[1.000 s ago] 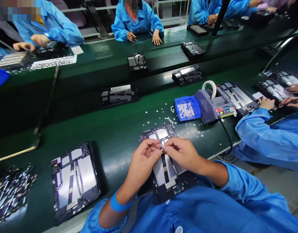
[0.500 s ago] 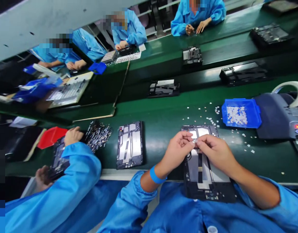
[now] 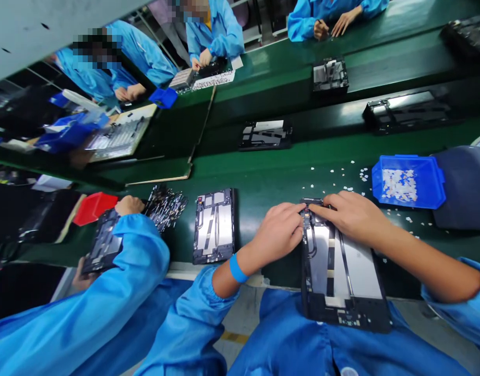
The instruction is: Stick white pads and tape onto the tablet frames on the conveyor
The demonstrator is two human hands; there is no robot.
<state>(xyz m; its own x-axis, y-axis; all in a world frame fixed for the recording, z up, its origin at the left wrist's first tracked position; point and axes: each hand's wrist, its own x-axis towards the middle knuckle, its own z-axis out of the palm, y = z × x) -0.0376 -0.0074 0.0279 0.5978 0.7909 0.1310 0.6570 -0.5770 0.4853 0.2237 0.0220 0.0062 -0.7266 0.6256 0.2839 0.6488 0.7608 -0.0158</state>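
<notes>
Both hands press fingertips flat, gripping nothing: left hand (image 3: 279,230) and right hand (image 3: 351,214) meet on the far end of the tablet frame (image 3: 342,271), which overhangs the bench's (image 3: 263,177) near edge. It looks thin, stiff and fragile; best held by its rims.

Black frame (image 3: 344,271): flat on green belt, near edge, long axis running near-far, near end overhanging edge. Silver plates, black flex strips inside. Far end under fingertips of both hands.

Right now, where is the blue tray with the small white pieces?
In the head view the blue tray sits on the green belt at the far right, just beyond the right hand and beside a grey machine.
</notes>
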